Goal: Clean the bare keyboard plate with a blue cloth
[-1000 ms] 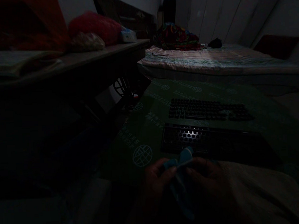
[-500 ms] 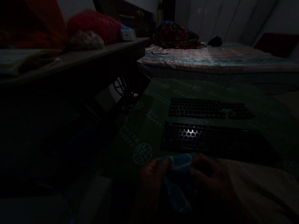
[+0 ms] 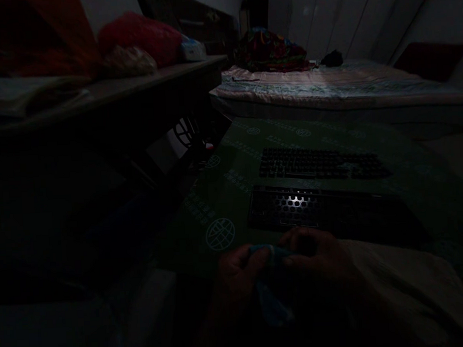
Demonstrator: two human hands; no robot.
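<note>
A blue cloth (image 3: 274, 295) with pale lines hangs bunched between my two hands, low in the head view. My left hand (image 3: 240, 271) pinches its left side between thumb and fingers. On the other side my right hand (image 3: 315, 254) is closed on the cloth with curled fingers. Just beyond the hands lies a black keyboard housing (image 3: 353, 213), with light glinting on its hole pattern. Past that, rows of loose black keycaps (image 3: 304, 163) are laid out in keyboard order. The room is very dark, so the cloth's lower folds and fingertips are hard to make out.
A green printed board (image 3: 233, 204) bears the keyboard parts. Beige fabric (image 3: 408, 288) lies at the lower right. To the left stands a table (image 3: 134, 88) with a red plastic bag (image 3: 141, 41) on it. Behind is a bed (image 3: 328, 85) with a patterned blanket (image 3: 267, 50).
My right hand has moved left and slightly up, closer to my left hand. The cloth stretched between them is now bunched tighter. The keyboard parts stay in place.
</note>
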